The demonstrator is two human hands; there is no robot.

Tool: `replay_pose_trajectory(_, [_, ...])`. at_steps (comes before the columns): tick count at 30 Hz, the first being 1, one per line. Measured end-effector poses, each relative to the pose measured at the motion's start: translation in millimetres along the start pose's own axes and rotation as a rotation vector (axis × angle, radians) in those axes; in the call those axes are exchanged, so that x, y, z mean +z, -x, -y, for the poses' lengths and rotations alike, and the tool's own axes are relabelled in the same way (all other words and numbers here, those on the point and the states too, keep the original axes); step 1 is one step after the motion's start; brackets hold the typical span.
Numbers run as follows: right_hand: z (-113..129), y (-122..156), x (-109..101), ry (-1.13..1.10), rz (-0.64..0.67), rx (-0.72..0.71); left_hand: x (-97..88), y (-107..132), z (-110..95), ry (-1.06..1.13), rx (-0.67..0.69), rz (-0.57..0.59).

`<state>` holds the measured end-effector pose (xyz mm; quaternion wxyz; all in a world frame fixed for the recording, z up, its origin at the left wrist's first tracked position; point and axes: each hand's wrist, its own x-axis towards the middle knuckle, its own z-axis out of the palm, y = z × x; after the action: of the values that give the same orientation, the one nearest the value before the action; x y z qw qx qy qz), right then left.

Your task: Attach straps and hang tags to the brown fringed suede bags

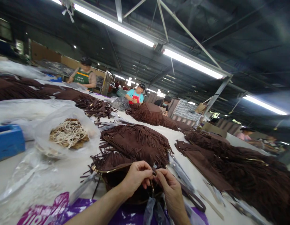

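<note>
Both hands (136, 175) in close, facing pinches over the brown bag (114, 179)

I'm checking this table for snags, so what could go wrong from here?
The loose fringe lies close to the gold zipper and might catch in it. The metal fitting between the left hand and right hand looks small and might slip. The plastic bag holding string lies open and could spill if knocked.

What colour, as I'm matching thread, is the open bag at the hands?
The bag is dark brown, clearest in the head view.
</note>
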<state>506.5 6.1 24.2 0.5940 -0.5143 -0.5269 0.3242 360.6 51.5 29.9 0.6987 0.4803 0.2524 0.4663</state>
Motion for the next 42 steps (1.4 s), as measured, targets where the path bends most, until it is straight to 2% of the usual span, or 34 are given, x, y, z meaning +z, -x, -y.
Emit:
replay_pose_trajectory(13, [-3,3,6,0.209,0.0,-0.072,5.4,2,7,-0.096,0.043,-0.057])
replay_pose_trajectory(24, [-1,9,11,0.502,0.004,-0.451,5.9,8,13,-0.342,0.199,-0.124])
replay_pose_trajectory(31, [-4,7,9,0.557,0.065,-0.477,5.8,13,13,-0.561,0.286,-0.177])
replay_pose_trajectory(37, [0,6,-2,0.624,0.187,-0.469,3.0,14,11,-0.665,0.285,-0.08])
replay_pose_trajectory(40, [15,7,-9,0.618,0.196,-0.449,2.4,13,8,-0.644,0.259,0.002])
replay_pose_trajectory(42, [29,15,-16,0.637,0.149,-0.445,2.4,12,6,-0.606,0.254,0.022])
